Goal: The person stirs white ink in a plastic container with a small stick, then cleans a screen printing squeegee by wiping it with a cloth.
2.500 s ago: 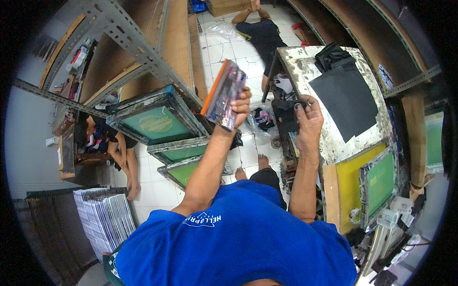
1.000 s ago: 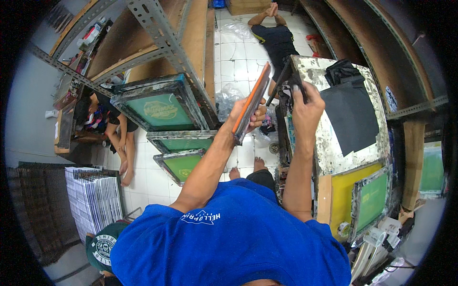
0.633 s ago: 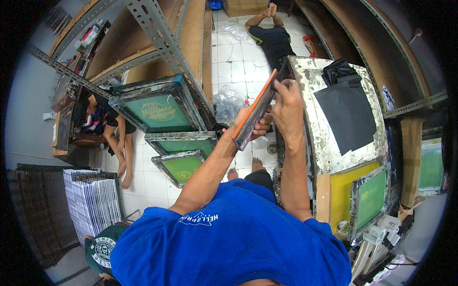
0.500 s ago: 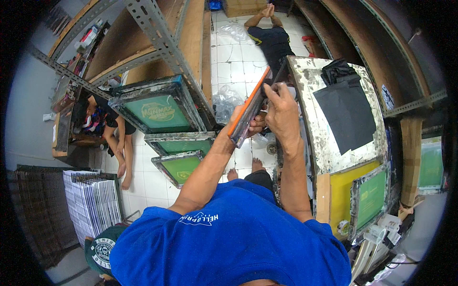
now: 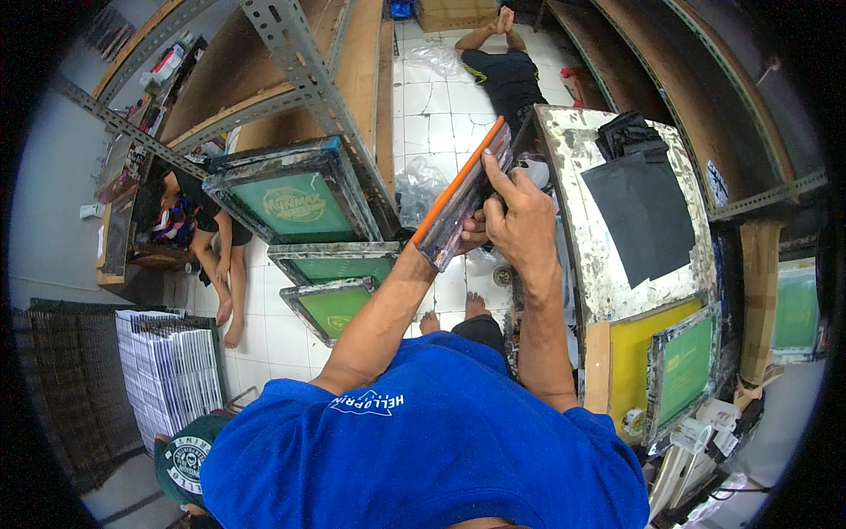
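A screen-printing squeegee (image 5: 465, 210) with an orange blade edge and a dark, stained body is held up at a slant before my chest. My left hand (image 5: 476, 231) is closed around it; most of that hand is hidden behind the squeegee, with some fingertips showing on the near side. My right hand (image 5: 522, 212) is on the squeegee's right side. Its index finger stretches out to touch the body near the orange edge toward the upper end, while the other fingers curl loosely and grip nothing visible.
Framed green screens (image 5: 300, 205) stand at a metal rack (image 5: 300, 62) on my left. To my right, a stained white board (image 5: 564, 194) bears black sheets (image 5: 639, 212). One person (image 5: 504, 75) lies on the tiled floor ahead; another (image 5: 227, 256) sits at left. Clear plastic (image 5: 423, 185) lies between.
My right index finger has straightened and moved up and left along the squeegee toward its orange edge; before, it was bent. The squeegee has tilted slightly, showing more of its body.
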Tool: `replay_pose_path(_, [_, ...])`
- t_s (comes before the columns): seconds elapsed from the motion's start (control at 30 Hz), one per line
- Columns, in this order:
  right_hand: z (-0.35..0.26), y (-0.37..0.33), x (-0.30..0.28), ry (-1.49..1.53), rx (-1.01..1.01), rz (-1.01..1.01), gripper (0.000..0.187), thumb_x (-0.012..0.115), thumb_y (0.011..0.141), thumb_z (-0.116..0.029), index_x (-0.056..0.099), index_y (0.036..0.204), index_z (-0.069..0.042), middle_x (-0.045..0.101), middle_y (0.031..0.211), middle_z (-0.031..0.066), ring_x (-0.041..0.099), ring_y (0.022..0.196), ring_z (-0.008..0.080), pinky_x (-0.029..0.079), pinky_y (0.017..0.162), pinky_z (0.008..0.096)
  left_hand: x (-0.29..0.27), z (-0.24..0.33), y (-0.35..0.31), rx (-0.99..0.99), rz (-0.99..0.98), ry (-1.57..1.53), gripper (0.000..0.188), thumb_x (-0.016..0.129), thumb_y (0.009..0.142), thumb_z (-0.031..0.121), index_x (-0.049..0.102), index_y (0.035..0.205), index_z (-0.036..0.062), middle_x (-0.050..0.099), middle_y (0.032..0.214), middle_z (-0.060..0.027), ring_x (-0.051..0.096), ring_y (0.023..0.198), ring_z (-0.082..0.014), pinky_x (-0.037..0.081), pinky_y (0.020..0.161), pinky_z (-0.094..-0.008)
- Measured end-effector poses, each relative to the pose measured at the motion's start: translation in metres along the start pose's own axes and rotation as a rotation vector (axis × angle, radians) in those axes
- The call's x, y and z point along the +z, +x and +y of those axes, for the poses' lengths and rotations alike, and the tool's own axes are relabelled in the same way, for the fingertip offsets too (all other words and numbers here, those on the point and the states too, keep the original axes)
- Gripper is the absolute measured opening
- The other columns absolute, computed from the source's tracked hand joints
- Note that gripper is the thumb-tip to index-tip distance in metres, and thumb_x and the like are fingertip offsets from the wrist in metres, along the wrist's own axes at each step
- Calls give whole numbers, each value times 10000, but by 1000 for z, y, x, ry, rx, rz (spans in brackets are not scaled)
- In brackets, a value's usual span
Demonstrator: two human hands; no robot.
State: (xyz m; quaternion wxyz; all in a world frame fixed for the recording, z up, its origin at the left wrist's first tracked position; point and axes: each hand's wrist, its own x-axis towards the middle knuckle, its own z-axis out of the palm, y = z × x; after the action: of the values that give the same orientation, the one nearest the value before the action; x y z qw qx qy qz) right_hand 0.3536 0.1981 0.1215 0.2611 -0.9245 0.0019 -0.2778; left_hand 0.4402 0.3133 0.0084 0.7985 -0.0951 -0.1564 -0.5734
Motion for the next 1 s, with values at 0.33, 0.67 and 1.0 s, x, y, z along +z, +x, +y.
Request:
replay_pose_path(0.33, [-18, -7, -8, 20, -35, -88, 491, 613, 796, -87, 647, 1284, -116, 554, 839, 169, 631, 680, 342, 528, 641, 445, 20, -16, 9, 329, 425, 346, 452, 556, 999, 337, 539, 1323, 22, 653, 1033, -152, 665, 807, -197, 598, 712, -298])
replay_pose_path(0.67, [-26, -22, 12, 95, -129, -152, 492, 634, 778, -81, 642, 1268, -120, 591, 930, 184, 654, 768, 352, 549, 677, 443, -2, 5, -17, 374, 409, 503, 492, 563, 995, 303, 485, 1399, 34, 625, 1184, -145, 636, 1049, -216, 576, 889, -327])
replay_pose_path(1.0, [4, -62, 46, 501, 20, -322, 342, 681, 799, -12, 643, 1139, -20, 598, 953, 177, 619, 870, 371, 507, 768, 436, -11, 69, -85, 257, 358, 195, 373, 465, 1007, 290, 511, 1193, -30, 435, 754, -45, 464, 558, -116, 405, 430, -239])
